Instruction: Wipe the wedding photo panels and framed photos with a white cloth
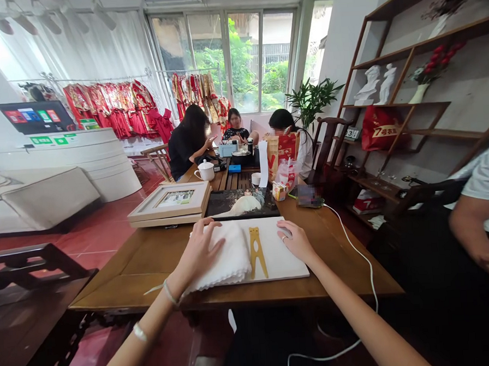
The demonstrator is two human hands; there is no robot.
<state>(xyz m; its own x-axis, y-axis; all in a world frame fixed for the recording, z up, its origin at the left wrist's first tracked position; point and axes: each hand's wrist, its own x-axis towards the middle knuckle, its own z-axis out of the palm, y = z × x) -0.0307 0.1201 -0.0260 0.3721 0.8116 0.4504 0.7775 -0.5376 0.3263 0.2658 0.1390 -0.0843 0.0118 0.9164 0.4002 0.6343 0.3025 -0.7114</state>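
My left hand (204, 242) lies with fingers spread on a folded white cloth (234, 257) with a scalloped edge. The cloth covers the left part of a flat white board (287, 262). Beside the cloth, a flat yellow A-shaped piece (256, 253) with two legs and an oval hole rests on the board. At the board's right edge, my right hand (297, 240) has its fingers bent around a small smooth grey object (285, 232), partly hidden under them. Behind the board is a dark picture panel (245, 202) with a pale figure on it.
The wooden table (334, 260) carries framed pictures (169, 203) at back left, a white lidded cup (204, 170), a small box (279, 191) and a phone (309, 196) with a white cable (361, 256). Three people sit beyond; another person's arm (474, 220) is at right.
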